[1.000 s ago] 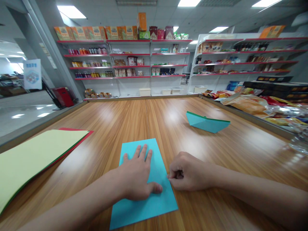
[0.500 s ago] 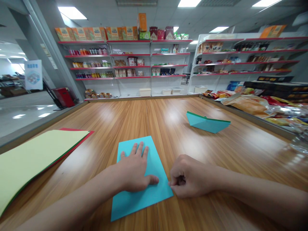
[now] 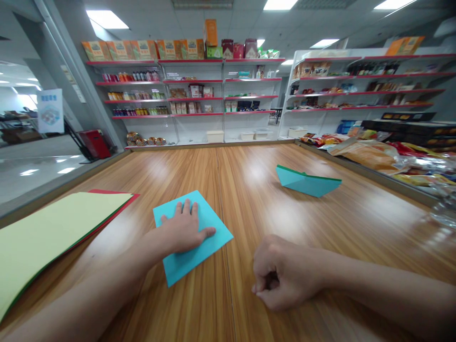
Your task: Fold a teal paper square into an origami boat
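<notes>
A folded sheet of blue paper (image 3: 213, 232) lies flat and turned at an angle on the wooden table. My left hand (image 3: 183, 230) presses on it from above, palm down, with fingers spread. Right of the paper and apart from it, my right hand (image 3: 281, 273) rests on the table, fingers curled into a loose fist. Nothing shows in that fist. Farther back on the right stands a folded paper boat (image 3: 308, 183), blue with a green upper edge.
At the left lies a stack of coloured paper (image 3: 57, 228), pale yellow on top with green and red beneath. Snack packets (image 3: 370, 154) crowd the right side past the table's raised edge. Stocked shelves (image 3: 192, 85) stand behind the table.
The blue paper has slid left and away from me under my left hand, turning as it went. My right hand has come slightly nearer to me and is now clear of the paper's edge.
</notes>
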Tool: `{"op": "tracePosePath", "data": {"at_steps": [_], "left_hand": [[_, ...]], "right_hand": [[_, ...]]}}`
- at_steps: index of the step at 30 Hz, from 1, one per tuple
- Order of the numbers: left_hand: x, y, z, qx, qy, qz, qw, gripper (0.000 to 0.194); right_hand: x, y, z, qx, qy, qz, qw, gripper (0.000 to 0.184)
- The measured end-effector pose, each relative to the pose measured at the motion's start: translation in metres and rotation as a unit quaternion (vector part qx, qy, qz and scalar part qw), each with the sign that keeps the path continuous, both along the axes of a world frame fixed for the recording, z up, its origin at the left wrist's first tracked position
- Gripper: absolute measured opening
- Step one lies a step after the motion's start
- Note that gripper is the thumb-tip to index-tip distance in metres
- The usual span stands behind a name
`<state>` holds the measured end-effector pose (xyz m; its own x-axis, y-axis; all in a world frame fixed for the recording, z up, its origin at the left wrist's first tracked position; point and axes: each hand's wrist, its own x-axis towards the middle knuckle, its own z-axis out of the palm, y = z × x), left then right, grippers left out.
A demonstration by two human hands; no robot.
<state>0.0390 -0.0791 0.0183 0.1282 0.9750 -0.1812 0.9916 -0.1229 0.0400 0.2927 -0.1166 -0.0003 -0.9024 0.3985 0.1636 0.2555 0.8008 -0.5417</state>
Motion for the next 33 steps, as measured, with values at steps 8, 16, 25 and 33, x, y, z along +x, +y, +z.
{"op": "tracePosePath", "data": {"at_steps": [8,16,25,33], "left_hand": [[0.006,0.001,-0.021,0.074,-0.074,-0.182,0.978,0.068],[0.017,-0.006,-0.017,0.065,-0.119,-0.288,0.948,0.056],[0.01,0.003,-0.013,0.064,-0.369,-0.305,0.876,0.039],[-0.007,0.022,-0.017,0.138,-0.609,-0.13,0.771,0.031]], "right_hand": [[-0.01,-0.003,0.022,0.103,0.029,-0.023,0.994,0.051],[-0.002,0.018,0.012,0.077,-0.119,-0.129,0.981,0.066],[0.008,0.035,0.014,0.118,-0.156,-0.214,0.957,0.058],[0.003,0.049,0.009,0.108,-0.167,-0.315,0.928,0.079]]}}
